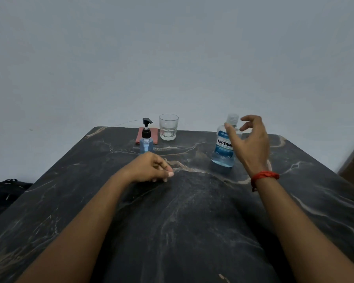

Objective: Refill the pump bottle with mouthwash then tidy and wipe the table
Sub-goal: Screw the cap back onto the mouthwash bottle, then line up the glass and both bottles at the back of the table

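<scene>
A small clear pump bottle (146, 139) with a black pump and a little blue liquid stands upright at the table's far left-centre. A blue Listerine mouthwash bottle (223, 148) with a clear cap stands upright at the far right. My right hand (248, 139) hovers just in front of it, fingers spread and curled, holding nothing. My left hand (149, 169) rests on the dark marble table (182, 221) just in front of the pump bottle, fingers loosely curled with nothing in them.
An empty drinking glass (168, 127) stands at the far edge beside a folded reddish cloth (140, 133) that lies behind the pump bottle. A grey wall rises behind the table. A dark bag (2, 193) sits off the left edge.
</scene>
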